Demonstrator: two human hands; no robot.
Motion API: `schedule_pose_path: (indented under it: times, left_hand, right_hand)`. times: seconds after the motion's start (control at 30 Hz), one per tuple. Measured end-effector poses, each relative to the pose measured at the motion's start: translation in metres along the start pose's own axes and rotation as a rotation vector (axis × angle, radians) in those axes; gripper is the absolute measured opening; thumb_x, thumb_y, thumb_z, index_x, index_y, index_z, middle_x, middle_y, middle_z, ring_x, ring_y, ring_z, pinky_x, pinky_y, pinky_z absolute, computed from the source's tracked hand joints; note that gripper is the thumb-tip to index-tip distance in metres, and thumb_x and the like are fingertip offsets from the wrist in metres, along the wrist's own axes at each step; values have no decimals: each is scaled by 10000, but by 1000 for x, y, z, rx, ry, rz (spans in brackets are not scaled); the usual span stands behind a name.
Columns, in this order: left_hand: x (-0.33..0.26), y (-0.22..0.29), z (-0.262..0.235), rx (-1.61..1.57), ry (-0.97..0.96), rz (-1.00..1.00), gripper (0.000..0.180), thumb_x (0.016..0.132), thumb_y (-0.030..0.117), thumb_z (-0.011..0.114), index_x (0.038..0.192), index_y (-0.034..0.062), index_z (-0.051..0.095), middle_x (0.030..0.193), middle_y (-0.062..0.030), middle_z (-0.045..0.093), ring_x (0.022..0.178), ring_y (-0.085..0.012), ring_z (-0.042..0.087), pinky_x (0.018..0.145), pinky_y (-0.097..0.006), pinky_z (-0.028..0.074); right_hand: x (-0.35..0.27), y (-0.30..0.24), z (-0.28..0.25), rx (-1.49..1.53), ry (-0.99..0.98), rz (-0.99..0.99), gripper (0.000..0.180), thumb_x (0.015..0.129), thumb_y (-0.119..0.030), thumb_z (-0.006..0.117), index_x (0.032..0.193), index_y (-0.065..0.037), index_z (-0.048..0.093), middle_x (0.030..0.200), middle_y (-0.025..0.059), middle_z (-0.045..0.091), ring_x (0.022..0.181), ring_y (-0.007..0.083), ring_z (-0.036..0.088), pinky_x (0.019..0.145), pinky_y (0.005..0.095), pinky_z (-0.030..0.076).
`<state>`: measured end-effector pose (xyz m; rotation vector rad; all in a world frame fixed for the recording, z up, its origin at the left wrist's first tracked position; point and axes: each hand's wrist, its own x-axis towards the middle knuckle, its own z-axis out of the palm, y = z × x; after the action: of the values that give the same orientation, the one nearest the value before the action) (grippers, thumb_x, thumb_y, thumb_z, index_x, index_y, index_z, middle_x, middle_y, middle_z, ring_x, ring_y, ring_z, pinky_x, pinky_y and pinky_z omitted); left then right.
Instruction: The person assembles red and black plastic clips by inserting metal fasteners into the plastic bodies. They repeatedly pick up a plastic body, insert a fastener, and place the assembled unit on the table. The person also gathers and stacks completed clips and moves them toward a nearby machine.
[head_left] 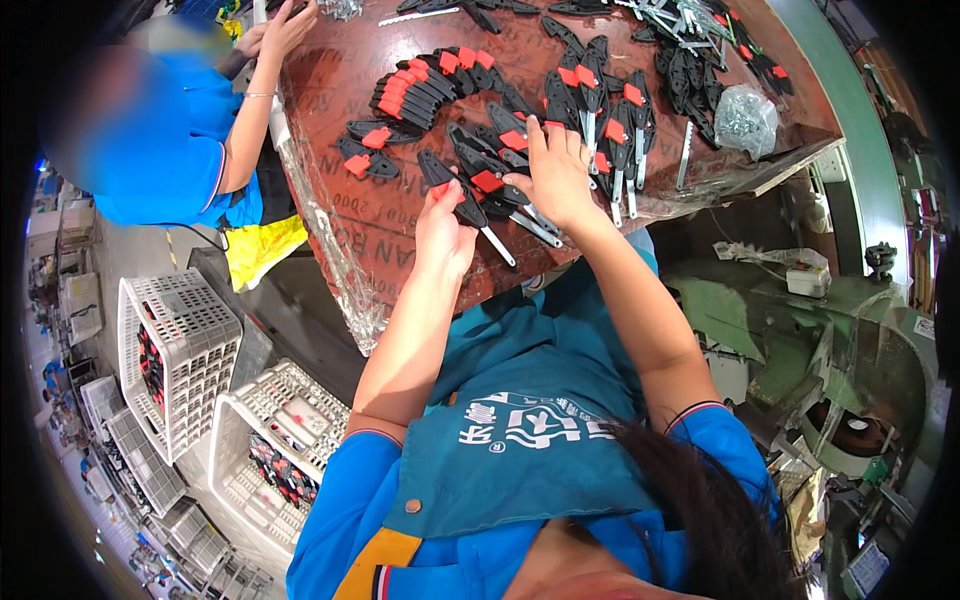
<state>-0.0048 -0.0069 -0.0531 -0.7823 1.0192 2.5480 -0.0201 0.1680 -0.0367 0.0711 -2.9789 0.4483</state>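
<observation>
My left hand (445,235) is closed round a black plastic tool handle (436,170) with a red tab. A narrow silver blade (497,246) sticks out below it, toward me. To its right, my right hand (562,178) reaches over similar black handles, its fingers stretched out and apart. The fingertips are at a red-tabbed handle (512,140); whether they touch it I cannot tell. Several more handles with blades, one with a red tab (487,181), lie beneath and beside this hand.
A curved row of red-tabbed handles (410,92) stands on the brown table (340,215). A clear bag of small metal parts (746,121) lies right. Another person (165,140) works at the left. White crates (190,350) stand lower left; a green machine (800,340) stands right.
</observation>
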Motion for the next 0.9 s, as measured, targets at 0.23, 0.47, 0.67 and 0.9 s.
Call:
schedule_pose_path:
  times: [0.23,0.47,0.67,0.9]
  left_hand:
    - [1,-1,-16,13,-8,-18,238,1011,218,545,1246,179,555,1220,-37,602,1117,-231,565,961,-540,403]
    - [-5,5,-19,-7,55,-83,244,1024,246,519,1256,171,510,1233,-66,608,1146,-274,577,970,-569,415]
    - [-4,-1,-18,4,7,-52,245,1029,273,511,1260,193,501,1232,-73,612,1144,-280,583,948,-583,436]
    - [1,1,-14,94,-30,70,257,996,157,565,1240,182,488,1170,-51,615,1093,-232,591,914,-548,463]
  right_hand:
    - [-6,0,29,165,162,-74,485,859,-233,699,1259,3,561,1093,185,591,1009,385,547,895,453,449]
    - [16,11,-14,416,434,-134,257,963,-183,589,1139,4,612,921,190,615,845,365,600,736,424,477]
    - [-7,-1,18,409,85,-115,275,936,-248,621,1055,-2,651,976,211,637,953,388,582,867,431,446]
    - [-19,-35,43,149,70,124,947,701,-481,824,1384,34,420,1312,236,469,1200,410,442,995,510,377]
